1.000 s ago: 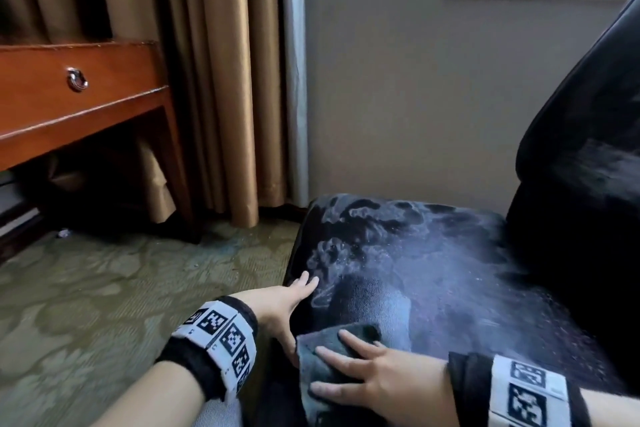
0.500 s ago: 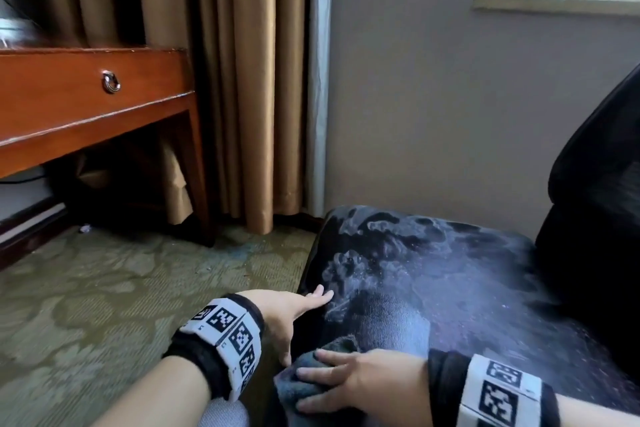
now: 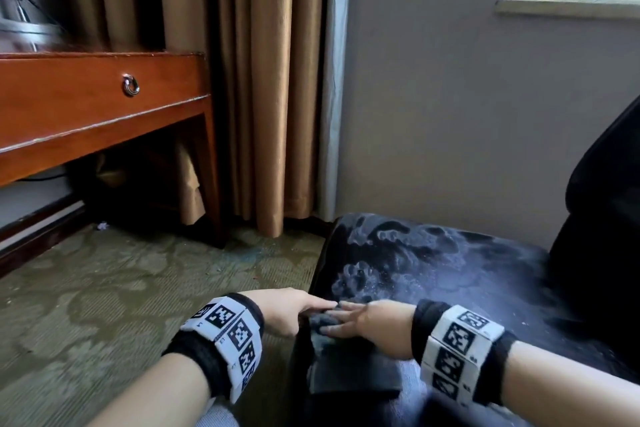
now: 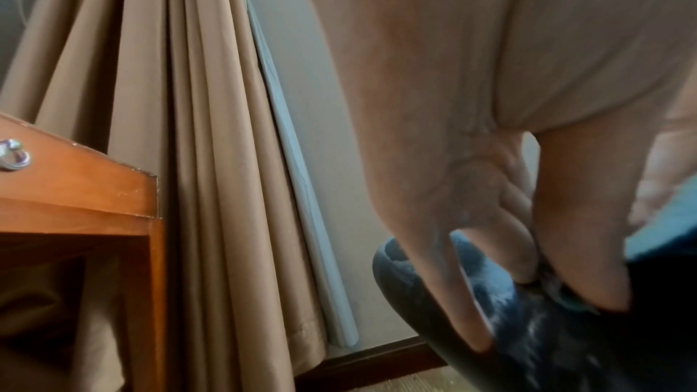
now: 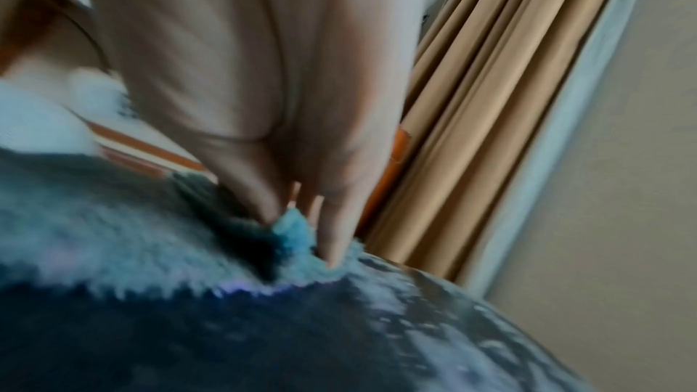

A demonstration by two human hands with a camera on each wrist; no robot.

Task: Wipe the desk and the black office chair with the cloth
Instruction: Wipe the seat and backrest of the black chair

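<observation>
The black office chair's seat (image 3: 433, 274) fills the lower right, streaked with pale dusty marks; its backrest (image 3: 602, 218) rises at the far right. A grey cloth (image 3: 349, 374) lies over the seat's near-left edge. My right hand (image 3: 349, 321) presses flat on the cloth with straight fingers; in the right wrist view its fingertips (image 5: 331, 249) dig into the fluffy cloth (image 5: 150, 234). My left hand (image 3: 294, 312) rests on the seat's left edge, fingers extended, touching the right fingertips. The wooden desk (image 3: 86, 107) stands at the left.
Tan curtains (image 3: 242, 80) hang behind the desk, down to a patterned green carpet (image 3: 104, 305). A grey wall (image 3: 467, 114) runs behind the chair, with a window sill (image 3: 568, 7) at the top right. The desk drawer has a ring pull (image 3: 130, 85).
My right hand has slid the cloth leftward along the seat's front edge until its fingertips meet my left hand. The camera view has shifted to the left.
</observation>
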